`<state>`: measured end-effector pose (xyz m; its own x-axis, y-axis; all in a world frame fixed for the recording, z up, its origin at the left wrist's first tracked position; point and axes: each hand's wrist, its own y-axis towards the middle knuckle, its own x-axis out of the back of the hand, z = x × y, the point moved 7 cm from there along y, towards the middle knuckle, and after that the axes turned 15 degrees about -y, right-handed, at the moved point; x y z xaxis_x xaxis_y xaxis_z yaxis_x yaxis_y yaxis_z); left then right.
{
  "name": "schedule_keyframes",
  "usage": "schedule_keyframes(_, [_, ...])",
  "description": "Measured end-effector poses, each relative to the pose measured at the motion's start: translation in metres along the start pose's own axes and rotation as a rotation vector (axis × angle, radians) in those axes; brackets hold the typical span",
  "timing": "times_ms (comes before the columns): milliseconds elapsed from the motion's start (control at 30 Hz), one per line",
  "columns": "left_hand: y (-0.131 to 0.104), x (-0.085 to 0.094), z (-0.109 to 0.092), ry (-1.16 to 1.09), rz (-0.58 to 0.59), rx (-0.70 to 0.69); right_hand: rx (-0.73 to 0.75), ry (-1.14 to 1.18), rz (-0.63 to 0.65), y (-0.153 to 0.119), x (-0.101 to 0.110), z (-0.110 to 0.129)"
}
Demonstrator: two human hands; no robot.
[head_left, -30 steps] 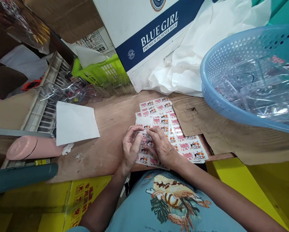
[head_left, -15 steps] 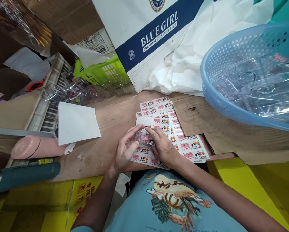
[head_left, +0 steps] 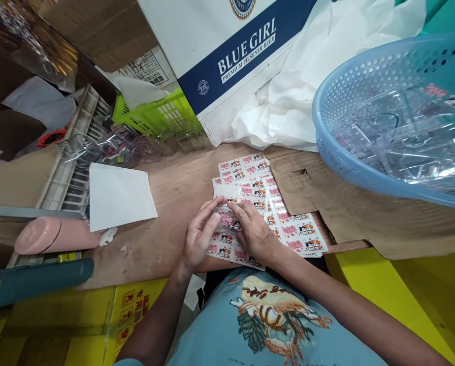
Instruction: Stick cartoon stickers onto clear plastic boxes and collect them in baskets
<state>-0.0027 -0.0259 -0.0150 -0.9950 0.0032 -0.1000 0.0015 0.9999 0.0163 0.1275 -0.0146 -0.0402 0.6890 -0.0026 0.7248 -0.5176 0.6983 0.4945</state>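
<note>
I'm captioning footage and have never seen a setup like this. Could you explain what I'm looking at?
There is no robot here: you see a person's bare left hand and right hand. The camera is worn on the head, looking forward and down, so the hands reach away from you.

Between the fingers of both hands is a small clear plastic item with pink print showing; the fingers hide part of its shape. Beneath it, overlapping printed sheets with cat and dog pictures lie on a wooden table.

To the left is a white sheet; to the right, brown cardboard and a blue basket holding clear plastic pieces.
</note>
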Motion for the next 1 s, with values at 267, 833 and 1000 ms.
schedule_keyframes(267, [-0.001,0.005,-0.007,0.247,0.166,-0.121,-0.092,0.208,0.088,0.002,0.017,-0.007])
schedule_keyframes(833, [-0.010,-0.026,-0.030,0.779,0.209,-0.668,-0.388,0.418,-0.028,0.008,0.049,-0.003])
schedule_keyframes(1000, [-0.012,-0.030,-0.028,0.763,0.221,-0.682,-0.454,0.533,-0.031,0.007,0.044,-0.013])
